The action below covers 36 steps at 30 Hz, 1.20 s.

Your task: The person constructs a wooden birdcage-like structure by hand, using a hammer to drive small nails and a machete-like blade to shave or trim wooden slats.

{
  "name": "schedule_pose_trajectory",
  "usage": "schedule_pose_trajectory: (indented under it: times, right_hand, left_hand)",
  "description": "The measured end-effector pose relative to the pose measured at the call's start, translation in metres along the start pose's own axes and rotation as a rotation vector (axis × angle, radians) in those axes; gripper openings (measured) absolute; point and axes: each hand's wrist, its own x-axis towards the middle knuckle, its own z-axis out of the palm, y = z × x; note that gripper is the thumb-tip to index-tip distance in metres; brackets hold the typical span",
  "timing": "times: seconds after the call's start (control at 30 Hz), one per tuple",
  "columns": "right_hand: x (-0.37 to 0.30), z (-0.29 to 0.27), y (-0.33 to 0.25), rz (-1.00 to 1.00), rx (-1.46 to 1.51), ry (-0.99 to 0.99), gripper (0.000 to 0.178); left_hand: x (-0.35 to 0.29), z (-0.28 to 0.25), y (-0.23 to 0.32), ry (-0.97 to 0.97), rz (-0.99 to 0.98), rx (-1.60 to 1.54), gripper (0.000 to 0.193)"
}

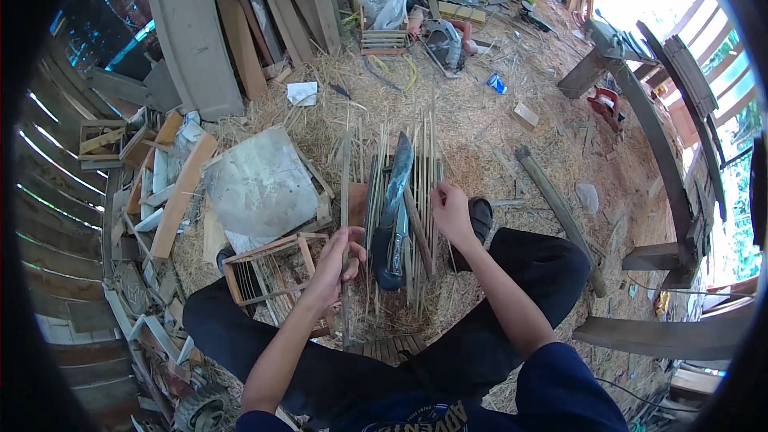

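Note:
My left hand (334, 260) is closed around a long thin wooden strip (346, 168), which stands out ahead and behind it. My right hand (450, 212) pinches at the right edge of a bundle of thin sticks (425, 160), its fingertips on a thin stick there. On the bundle between my hands rests a large knife (398, 180) with a dark handle pointing toward me. A smaller blade (398, 234) lies against it, partly hidden. To the right of the knife is a short dark stick (417, 228). Beside my left forearm, a small barred wooden frame (272, 278) leans tilted.
A worn square board (261, 184) lies left, near scrap wood (182, 196). Ahead are a small slatted crate (384, 42) with plastic bags and a circular saw (442, 44). Planks (236, 28) lean behind. A pole (560, 212) and a wooden bench (652, 128) stand right. Shavings cover the floor.

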Motion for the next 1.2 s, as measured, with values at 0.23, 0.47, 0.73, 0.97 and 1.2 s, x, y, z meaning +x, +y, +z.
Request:
schedule_pose_trajectory:
  times: [0.23, 0.47, 0.73, 0.97, 1.2]
  right_hand:
    - [0.001, 0.005, 0.017, -0.148, -0.354, -0.111, 0.033]
    - [-0.002, 0.01, 0.023, -0.16, -0.394, -0.198, 0.037]
    - [-0.008, 0.002, -0.01, -0.073, -0.575, -0.393, 0.034]
    - [-0.033, 0.012, -0.05, -0.335, -0.673, -0.38, 0.034]
    - [-0.053, 0.032, -0.095, -0.131, -0.043, -0.721, 0.034]
  left_hand:
    - [-0.003, -0.004, 0.0, -0.002, 0.03, 0.069, 0.04]
    - [-0.008, -0.008, 0.003, 0.01, 0.034, 0.078, 0.041]
    - [-0.008, -0.006, 0.002, 0.089, 0.081, 0.013, 0.033]
    - [-0.002, -0.014, -0.001, 0.141, 0.124, -0.106, 0.028]
    - [-0.008, -0.012, 0.005, 0.109, 0.203, -0.049, 0.021]
